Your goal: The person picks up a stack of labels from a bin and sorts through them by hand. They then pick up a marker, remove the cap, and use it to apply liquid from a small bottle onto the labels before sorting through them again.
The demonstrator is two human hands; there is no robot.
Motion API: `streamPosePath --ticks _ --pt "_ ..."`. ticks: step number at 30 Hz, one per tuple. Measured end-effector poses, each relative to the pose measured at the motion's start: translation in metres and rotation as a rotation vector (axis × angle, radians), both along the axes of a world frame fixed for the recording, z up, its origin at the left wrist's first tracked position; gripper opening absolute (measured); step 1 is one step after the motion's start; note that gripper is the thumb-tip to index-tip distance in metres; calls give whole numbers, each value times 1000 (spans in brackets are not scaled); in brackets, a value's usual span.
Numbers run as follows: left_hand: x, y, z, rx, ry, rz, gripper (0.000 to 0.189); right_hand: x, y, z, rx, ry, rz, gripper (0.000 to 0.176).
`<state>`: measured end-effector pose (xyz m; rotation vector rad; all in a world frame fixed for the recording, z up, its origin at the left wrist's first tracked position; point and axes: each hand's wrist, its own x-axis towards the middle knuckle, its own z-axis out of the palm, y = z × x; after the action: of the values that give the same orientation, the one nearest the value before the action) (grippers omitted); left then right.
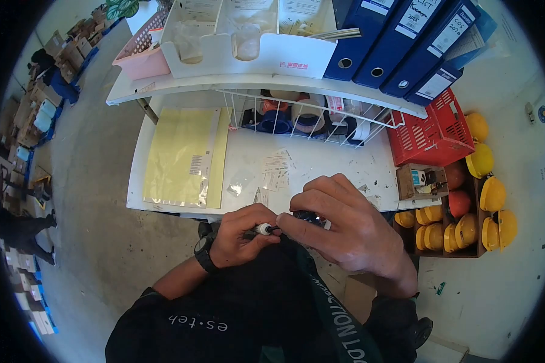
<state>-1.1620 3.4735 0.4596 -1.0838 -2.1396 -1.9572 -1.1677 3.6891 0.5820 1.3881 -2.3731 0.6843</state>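
My left hand [239, 236], a watch [205, 251] on its wrist, is closed round a small white pen-like tube [263, 229]. A thin dark tip points from the tube toward my other hand. My right hand [351, 227] is closed, thumb and fingers gripping a small dark, shiny object [309, 218] whose kind I cannot make out. Both hands are close together, just in front of the desk's front edge. Beyond them on the white desk [339, 163] lie printed paper slips [277, 169] and a small clear plastic bag [239, 183].
Yellow envelopes [178, 160] lie at left on the desk. A white wire basket [312, 130] holds rolls of tape. The shelf above carries a white organizer [236, 54] and blue binders [387, 45]. At right are a red crate [433, 136] and yellow helmets [466, 230]. Other people [57, 78] stand far left.
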Motion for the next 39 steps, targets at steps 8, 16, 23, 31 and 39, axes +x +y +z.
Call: streamPosePath --ticks 8,16,23,31,39 --pt "-1 0 0 2 -14 -13 20 -1 0 0 -22 9 13 37" --pt "-2 1 -1 5 -3 -3 20 -3 0 0 5 33 15 34" --pt "-5 1 -5 7 1 8 21 -3 0 1 2 28 -6 28" --pt "-6 2 -4 20 -6 19 22 0 -1 4 46 -32 -41 37" --pt "-6 0 -6 21 3 5 20 -1 -1 4 25 -26 -45 35"
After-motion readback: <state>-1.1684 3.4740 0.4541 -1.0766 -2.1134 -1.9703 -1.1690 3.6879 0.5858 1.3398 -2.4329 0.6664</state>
